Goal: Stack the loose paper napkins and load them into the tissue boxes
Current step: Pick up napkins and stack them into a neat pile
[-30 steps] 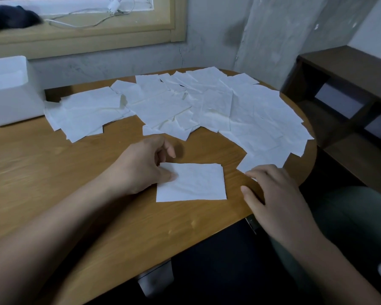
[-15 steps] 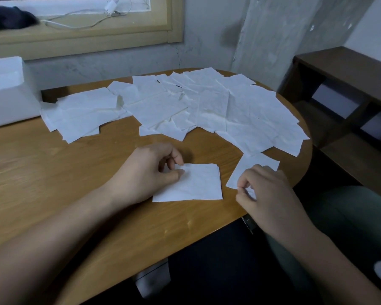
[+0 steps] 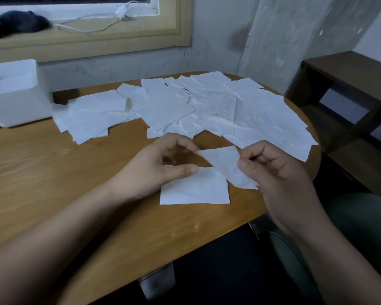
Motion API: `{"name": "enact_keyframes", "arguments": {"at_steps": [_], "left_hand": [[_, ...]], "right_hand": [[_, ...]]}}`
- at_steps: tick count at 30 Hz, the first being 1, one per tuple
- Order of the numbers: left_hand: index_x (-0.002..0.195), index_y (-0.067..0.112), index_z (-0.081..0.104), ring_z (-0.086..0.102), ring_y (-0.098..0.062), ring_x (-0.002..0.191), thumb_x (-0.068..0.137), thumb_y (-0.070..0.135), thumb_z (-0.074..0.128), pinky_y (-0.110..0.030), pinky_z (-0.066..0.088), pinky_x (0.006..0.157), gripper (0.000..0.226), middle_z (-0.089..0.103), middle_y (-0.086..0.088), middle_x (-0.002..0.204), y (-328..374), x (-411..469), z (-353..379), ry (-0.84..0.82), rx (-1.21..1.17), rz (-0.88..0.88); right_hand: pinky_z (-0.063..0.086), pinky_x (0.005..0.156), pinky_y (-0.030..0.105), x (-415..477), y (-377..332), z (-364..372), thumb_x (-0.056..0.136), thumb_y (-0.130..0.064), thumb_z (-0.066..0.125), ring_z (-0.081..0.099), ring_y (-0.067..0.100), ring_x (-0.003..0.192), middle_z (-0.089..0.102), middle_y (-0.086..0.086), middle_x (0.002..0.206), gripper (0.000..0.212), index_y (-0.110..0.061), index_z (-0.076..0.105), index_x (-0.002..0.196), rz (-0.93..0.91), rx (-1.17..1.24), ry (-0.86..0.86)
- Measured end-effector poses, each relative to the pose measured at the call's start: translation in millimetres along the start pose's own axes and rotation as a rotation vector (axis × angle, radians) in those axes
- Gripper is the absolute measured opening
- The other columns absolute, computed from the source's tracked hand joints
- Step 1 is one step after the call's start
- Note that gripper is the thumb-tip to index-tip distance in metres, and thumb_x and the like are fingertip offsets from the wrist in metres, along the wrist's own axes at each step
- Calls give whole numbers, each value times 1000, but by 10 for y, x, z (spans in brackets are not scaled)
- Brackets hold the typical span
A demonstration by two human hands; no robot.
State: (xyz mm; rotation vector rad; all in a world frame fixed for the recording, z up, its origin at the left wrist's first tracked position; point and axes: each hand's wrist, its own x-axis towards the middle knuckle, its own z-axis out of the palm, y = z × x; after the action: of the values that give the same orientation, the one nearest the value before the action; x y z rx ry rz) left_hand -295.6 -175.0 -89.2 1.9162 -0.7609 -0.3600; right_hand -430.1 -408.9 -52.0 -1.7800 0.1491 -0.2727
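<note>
A single white napkin (image 3: 194, 190) lies flat on the wooden table (image 3: 53, 172) in front of me. Just above it my right hand (image 3: 279, 179) pinches a second napkin (image 3: 223, 164) between thumb and fingers and holds it tilted in the air. My left hand (image 3: 156, 168) hovers at the flat napkin's upper left corner; its curled fingertips touch the raised napkin's left corner, and its thumb lies over the flat one. Several loose napkins (image 3: 229, 111) are spread over the far half of the table. A white tissue box (image 3: 15, 102) with an open top stands at the far left.
The table's curved edge runs close on the right, beside a dark wooden shelf unit (image 3: 350, 102). A window sill with a white cable (image 3: 92, 23) and a dark object (image 3: 20, 22) is behind the table. My lap is below the near edge.
My right hand has picked one napkin off the pile's near edge and carried it left, over the flat napkin. My left hand has lifted its fingers to meet the napkin's corner.
</note>
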Motion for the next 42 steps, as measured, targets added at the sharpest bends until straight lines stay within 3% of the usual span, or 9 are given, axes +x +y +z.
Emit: {"name": "enact_keyframes", "arguments": {"at_steps": [4, 8, 14, 18, 21, 27, 35, 38, 42], "left_hand": [[104, 10, 76, 74, -30, 102, 95, 20, 81, -39, 57, 97, 14, 79, -7, 105, -7, 8, -32, 14, -158, -8], [118, 13, 69, 71, -32, 107, 93, 20, 84, -45, 56, 98, 30, 77, -6, 115, -9, 8, 4, -51, -200, 1], [103, 11, 76, 75, -34, 101, 96, 18, 80, -42, 57, 98, 10, 80, -9, 102, 2, 19, -58, 26, -209, -57], [99, 10, 79, 73, -13, 81, 96, 17, 80, -20, 54, 76, 8, 80, -3, 92, 50, 24, -88, 50, -185, -150], [98, 10, 81, 68, -8, 70, 96, 17, 81, -17, 52, 66, 8, 79, -4, 88, 54, 26, -114, 75, -175, -222], [95, 7, 80, 57, -4, 55, 94, 14, 83, -17, 47, 57, 8, 75, -4, 79, 36, 38, -154, 91, -98, -334], [93, 20, 81, 65, -6, 62, 94, 34, 84, -21, 49, 69, 15, 78, -3, 75, -28, 70, -233, 38, 122, -413], [91, 24, 80, 66, -8, 65, 91, 42, 85, -33, 54, 80, 19, 78, -2, 75, -81, 87, -255, 11, 174, -434], [88, 25, 77, 63, -8, 61, 88, 45, 88, -32, 51, 69, 23, 75, -1, 71, -119, 96, -243, 27, 235, -426]], "right_hand": [[47, 90, 44, 61, 90, -45, 97, -20, 74, 62, 25, 95, 63, 25, 96, 6, -19, 74, 90, 133, 188, 61], [44, 92, 42, 61, 125, -67, 101, -10, 65, 58, 28, 99, 61, 15, 98, 13, -14, 71, 90, 162, 296, 49], [55, 102, 51, 121, 196, -35, 104, -11, 64, 75, 32, 109, 77, 15, 108, 15, -13, 75, 93, 231, 319, 173], [57, 106, 51, 162, 317, 34, 109, -32, 59, 77, 23, 109, 81, 5, 110, 23, -14, 73, 105, 334, 267, 139], [60, 100, 54, 124, 389, 67, 105, -39, 65, 78, 19, 104, 81, -2, 108, 19, -23, 74, 109, 342, 83, 44], [63, 85, 40, 107, 499, 133, 95, -7, 78, 79, 14, 93, 82, 0, 95, 27, -18, 70, 118, 235, -50, 22], [56, 57, 20, 247, 611, 199, 94, -18, 81, 72, 14, 58, 76, -4, 81, 27, -25, 69, 117, 169, -221, 98], [60, 59, 28, 265, 641, 213, 93, -19, 83, 73, 14, 61, 76, -7, 82, 31, -27, 68, 118, 148, -298, 73], [61, 65, 26, 270, 674, 221, 92, -21, 84, 72, 11, 58, 75, -9, 80, 33, -29, 67, 119, 110, -394, 82]]}}
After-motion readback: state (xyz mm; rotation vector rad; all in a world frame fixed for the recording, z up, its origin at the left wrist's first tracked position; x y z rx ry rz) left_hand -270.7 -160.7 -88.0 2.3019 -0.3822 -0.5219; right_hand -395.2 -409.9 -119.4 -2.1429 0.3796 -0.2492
